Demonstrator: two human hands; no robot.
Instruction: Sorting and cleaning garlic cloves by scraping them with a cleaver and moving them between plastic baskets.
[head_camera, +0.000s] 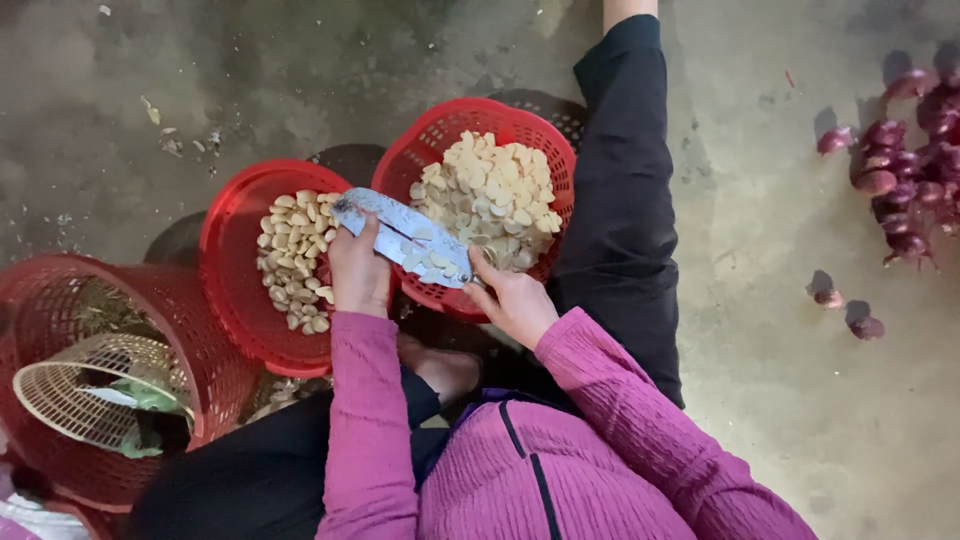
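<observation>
Grey, stained concrete floor (780, 330) is lying under everything, and low over it the person is holding a broad, flat steel cleaver blade (403, 237) speckled with pale slices. It is hovering across the gap between two round red plastic mesh baskets, its tip over the left one and its heel over the right. The left hand (358, 272) is gripping it from below with the fingers curled up round the spine near the tip, while the right hand (512, 300) is closing on the handle end, its fingers wrapped so that the handle itself is hidden. The blade is looking stiff, fairly heavy and probably slick with juice, so the safe hold is seeming to be the hidden handle and the blunt spine, never the edge. The sliced cream-coloured garlic pieces (495, 190) in the right red basket (440, 135) are looking light, moist and easily crushed; the whole peeled garlic cloves (292, 255) in the left red basket (225, 250) are appearing firmer but smooth and likely slippery. Further left a tall red mesh bin (175, 300) is lying tilted with a pale woven strainer (70, 400) inside it. Well apart on the right, dark purple shallots (905, 170) are lying loose on the floor.
</observation>
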